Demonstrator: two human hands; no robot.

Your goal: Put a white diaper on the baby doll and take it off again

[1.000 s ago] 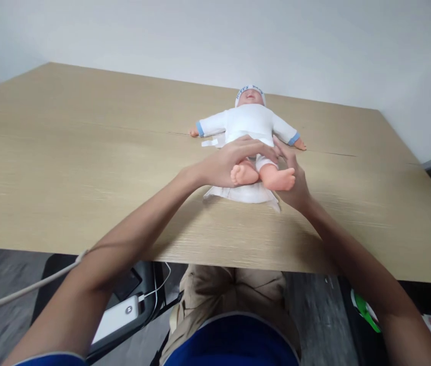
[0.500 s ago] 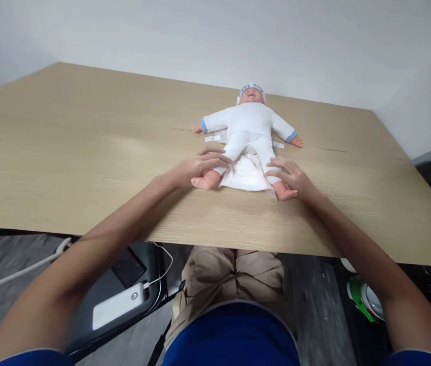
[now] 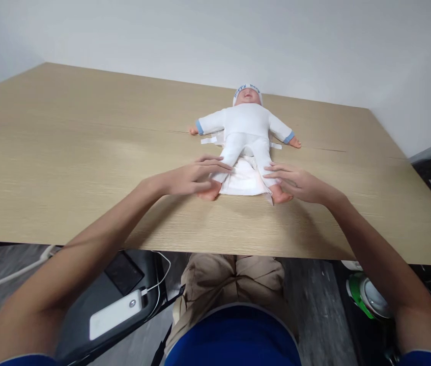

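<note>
A baby doll (image 3: 247, 121) in a white suit with blue cuffs and a white printed headband lies on its back, feet towards me. Beneath its hips is an unfolded white diaper (image 3: 243, 179); the front part spreads between the legs and the side tabs stick out at the waist. My left hand (image 3: 196, 175) is over the lower leg on the left, fingers stretched out. Over the other lower leg is my right hand (image 3: 295, 183), its fingers also extended. Whether the fingertips touch the legs I cannot tell.
The doll lies on a wooden table (image 3: 85, 162) against a white wall. Below the front edge, a white power bank (image 3: 116, 314) with a cable and a dark phone-like slab (image 3: 124, 274) rest on a black surface. A green and white container (image 3: 368, 295) stands low on the right.
Both hands have loosened and lifted slightly from the doll's legs, the right one shifting a little outward. The doll's feet lie somewhat closer together.
</note>
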